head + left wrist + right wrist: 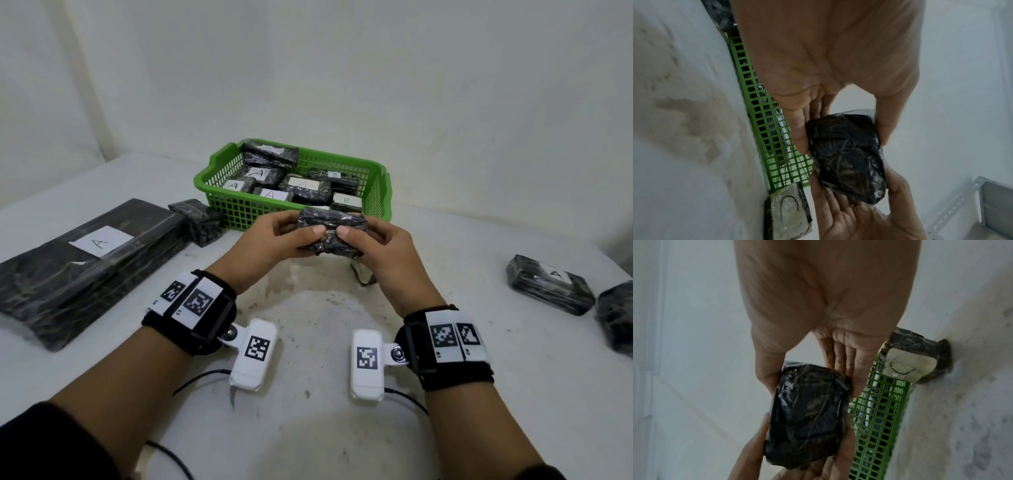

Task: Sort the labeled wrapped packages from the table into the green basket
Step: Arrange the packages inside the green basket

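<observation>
- Held package (331,229): small black plastic-wrapped block, no label showing, held above the table just before the green basket (376,192).
- Green basket: slotted plastic, holding several black packages (labels A and one B).
- Labelled package (549,283) lies well right on the table.

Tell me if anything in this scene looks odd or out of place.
One thing: in the green plastic basket, visible labels read A, except a black wrapped package labelled B in its near right corner. Both hands hold a black wrapped package with no label showing.
</observation>
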`<control>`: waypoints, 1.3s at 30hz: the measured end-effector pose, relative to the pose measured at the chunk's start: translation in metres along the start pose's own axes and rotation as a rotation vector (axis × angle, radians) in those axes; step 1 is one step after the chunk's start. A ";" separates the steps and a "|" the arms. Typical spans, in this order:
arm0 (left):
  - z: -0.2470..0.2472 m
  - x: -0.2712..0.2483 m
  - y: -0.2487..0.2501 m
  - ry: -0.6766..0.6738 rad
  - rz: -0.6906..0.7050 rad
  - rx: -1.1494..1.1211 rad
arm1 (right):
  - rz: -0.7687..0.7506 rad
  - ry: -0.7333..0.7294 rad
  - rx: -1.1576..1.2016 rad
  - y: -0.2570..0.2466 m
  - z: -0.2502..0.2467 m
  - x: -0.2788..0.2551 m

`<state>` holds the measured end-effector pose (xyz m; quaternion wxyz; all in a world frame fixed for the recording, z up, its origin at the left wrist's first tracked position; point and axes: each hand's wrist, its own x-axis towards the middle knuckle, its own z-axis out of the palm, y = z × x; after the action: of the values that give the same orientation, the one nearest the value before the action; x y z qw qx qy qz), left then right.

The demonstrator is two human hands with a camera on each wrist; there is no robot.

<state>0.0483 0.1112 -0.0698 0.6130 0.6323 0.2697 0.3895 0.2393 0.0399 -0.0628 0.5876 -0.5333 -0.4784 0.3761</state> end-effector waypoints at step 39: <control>-0.009 -0.002 0.007 -0.068 0.008 -0.050 | -0.021 -0.061 0.036 -0.008 -0.008 -0.010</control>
<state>0.0387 0.1134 -0.0635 0.6360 0.6306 0.2363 0.3768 0.2440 0.0270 -0.0564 0.5861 -0.5059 -0.4947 0.3948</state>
